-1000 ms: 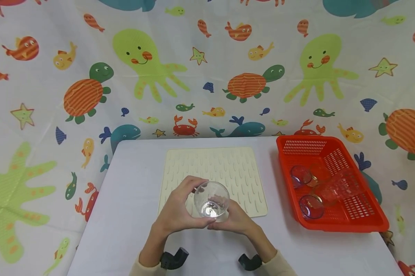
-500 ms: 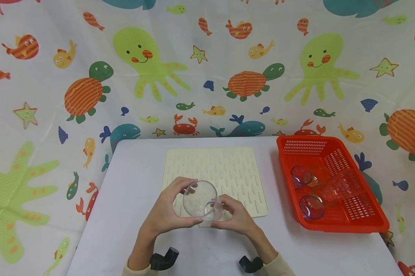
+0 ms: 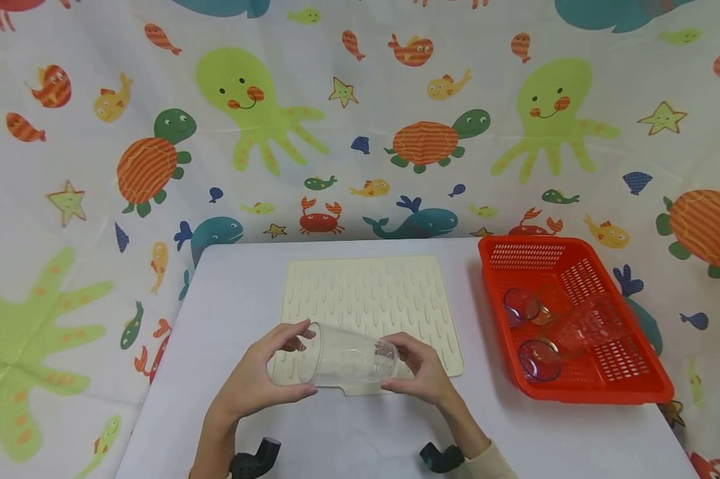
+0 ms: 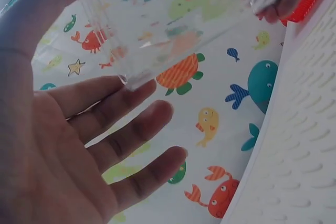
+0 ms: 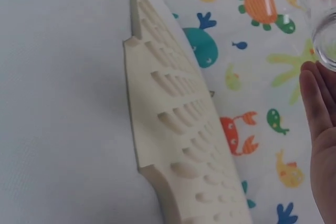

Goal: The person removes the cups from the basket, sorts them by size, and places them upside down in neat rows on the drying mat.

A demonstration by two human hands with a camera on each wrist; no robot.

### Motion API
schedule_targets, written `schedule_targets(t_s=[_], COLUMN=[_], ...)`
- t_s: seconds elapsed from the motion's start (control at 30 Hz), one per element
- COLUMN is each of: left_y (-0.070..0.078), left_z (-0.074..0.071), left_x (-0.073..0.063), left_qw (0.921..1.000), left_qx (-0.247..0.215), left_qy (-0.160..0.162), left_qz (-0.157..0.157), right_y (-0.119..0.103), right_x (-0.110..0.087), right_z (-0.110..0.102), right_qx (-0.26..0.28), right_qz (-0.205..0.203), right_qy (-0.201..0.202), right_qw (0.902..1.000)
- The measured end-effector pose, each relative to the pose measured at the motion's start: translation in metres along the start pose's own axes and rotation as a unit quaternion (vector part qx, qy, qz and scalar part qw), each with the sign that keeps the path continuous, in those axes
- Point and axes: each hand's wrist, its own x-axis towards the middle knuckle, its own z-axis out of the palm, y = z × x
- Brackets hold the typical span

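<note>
A clear drinking glass [image 3: 348,356] lies on its side in the air between my two hands, overlapping the front of the cream ridged mat [image 3: 366,286]. With thumb and fingers spread wide, my left hand [image 3: 251,374] holds the glass at its wide rim. My right hand [image 3: 421,369] grips the narrower, thick base. In the left wrist view, fingertips touch the rim of the glass [image 4: 152,40], while the lower fingers stand free of it. The right wrist view catches only the base end of the glass [image 5: 326,40] and part of my right hand [image 5: 323,140].
A red plastic basket [image 3: 599,392] stands on the right of the white table [image 3: 234,286]. Several clear and tinted glasses lie in it, among them a purple-rimmed one [image 3: 541,360]. A curtain [image 3: 336,60] printed with sea animals hangs behind the table.
The glass has turned from mouth-up to lying sideways, its rim now to the left. My left hand has moved left with the rim; my right hand has shifted slightly right with the base.
</note>
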Motion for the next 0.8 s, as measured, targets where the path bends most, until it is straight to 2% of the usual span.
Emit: schedule_targets(t_s=[0.27, 0.43, 0.63, 0.8], left_y=[-0.009, -0.012, -0.012, -0.014], left_z=[0.007, 0.016, 0.023, 0.028], left_x=[-0.016, -0.020, -0.021, -0.022], left_qw=[0.9974, 0.9942, 0.9934, 0.9926], left_qx=[-0.007, -0.006, -0.013, -0.024], left_qy=[-0.021, -0.027, -0.020, -0.005], left_qz=[-0.069, -0.104, -0.112, -0.119], right_y=[-0.010, -0.014, -0.018, -0.022], right_x=[0.004, 0.008, 0.017, 0.024], right_z=[-0.001, 0.000, 0.006, 0.012], right_qx=[0.022, 0.083, 0.177, 0.212], right_qz=[-0.003, -0.004, -0.021, -0.025], right_qy=[0.026, 0.044, 0.058, 0.075], right_qw=[0.9994, 0.9955, 0.9823, 0.9741])
